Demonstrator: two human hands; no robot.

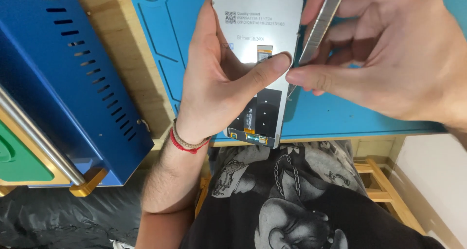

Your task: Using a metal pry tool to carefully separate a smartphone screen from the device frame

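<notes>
Grey-white panel: a phone screen assembly (260, 59) is held back-side up above the blue work mat (335, 115), upright in the head view, its notched top edge at the top of the frame and its lower edge hanging just past the near edge of the tabletop (131, 78).
Panel detail: a pale upper back with a printed label, a dark lower section, and a short orange flex ribbon at the middle and at the bottom edge.
Left hand: the left hand (216, 83) grips the screen assembly from its left side, fingers closed around the edge, the thumb laid across the back and reaching to the right rim.
Left wrist: a red cord and a beaded band circle it.
Right hand: the right hand (389, 59) is closed on metal tweezers (321, 25), pinched between thumb and fingers, the forefinger tip touching the left thumb tip.
Tweezers: they slant down from the top of the frame; the tip sits at the panel's right rim, beside the thumb.
Left of mat: a blue metal machine (63, 78) with vent slots and a steel bar stands on the wooden tabletop.
Below: a black printed shirt (301, 200) fills the lower frame.
</notes>
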